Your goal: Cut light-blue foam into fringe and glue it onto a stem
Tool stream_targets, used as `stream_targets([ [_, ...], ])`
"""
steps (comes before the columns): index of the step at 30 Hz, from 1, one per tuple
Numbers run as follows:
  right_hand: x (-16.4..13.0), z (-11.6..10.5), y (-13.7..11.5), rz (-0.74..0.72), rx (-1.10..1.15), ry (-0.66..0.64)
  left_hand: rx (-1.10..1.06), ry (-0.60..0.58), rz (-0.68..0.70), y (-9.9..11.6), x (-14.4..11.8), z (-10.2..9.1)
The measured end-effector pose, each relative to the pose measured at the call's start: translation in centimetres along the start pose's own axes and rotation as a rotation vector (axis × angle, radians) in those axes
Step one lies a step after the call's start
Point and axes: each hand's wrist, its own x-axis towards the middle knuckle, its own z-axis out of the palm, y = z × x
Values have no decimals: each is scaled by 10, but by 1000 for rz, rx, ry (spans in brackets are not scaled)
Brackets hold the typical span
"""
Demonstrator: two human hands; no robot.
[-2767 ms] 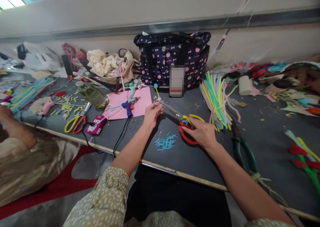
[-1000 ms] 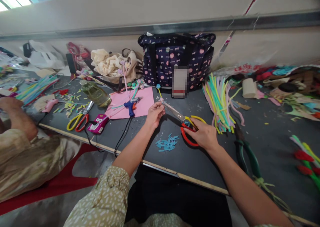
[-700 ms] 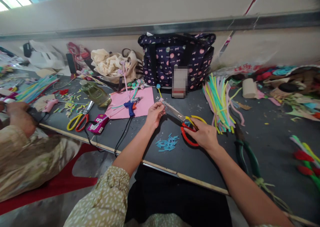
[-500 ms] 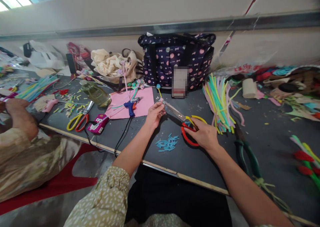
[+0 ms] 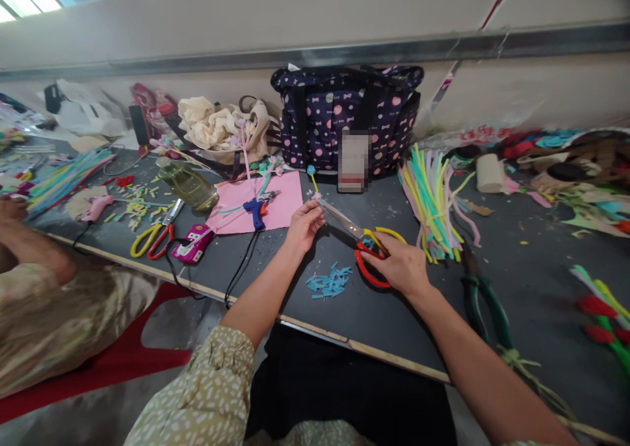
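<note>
My right hand (image 5: 406,262) grips scissors (image 5: 350,226) with one yellow and one red handle. Their blades point left, with the tips at the fingertips of my left hand (image 5: 306,224). Those fingers are pinched together on a small pinkish-white piece (image 5: 316,197), too small to make out well. Just beyond it stands a blue flower-like tip on a yellow stem (image 5: 314,178); whether this joins the held piece I cannot tell. Below the blades, a small heap of cut blue pieces (image 5: 329,282) lies on the dark table (image 5: 394,331).
Left are a pink sheet (image 5: 285,200) with a blue glue gun (image 5: 256,213), a purple power strip (image 5: 194,244), a bottle (image 5: 187,183) and other scissors (image 5: 160,233). A patterned bag (image 5: 319,111) stands behind; pipe cleaners (image 5: 433,203) and green-handled pliers (image 5: 485,308) lie right. Another person's arm (image 5: 37,243) is far left.
My hands and the scissors stay almost in place; the blades look much the same. The other person's hand at the far left has moved back, farther from the table edge.
</note>
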Motion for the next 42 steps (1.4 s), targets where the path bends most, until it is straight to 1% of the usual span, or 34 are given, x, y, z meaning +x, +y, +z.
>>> stream_targets([
  [10, 0, 1, 2, -21, 0, 4, -17, 31, -14, 2, -3, 4],
  [18, 0, -1, 0, -15, 24, 4, -16, 25, -13, 2, -4, 6],
  [23, 0, -1, -1, -12, 42, 27, -9, 32, -12, 2, -4, 5],
  [28, -1, 1, -1, 6, 54, 7, -9, 35, -14, 1, -3, 4],
  [42, -1, 2, -1, -20, 33, 3, 3, 28, -11, 0, -1, 2],
])
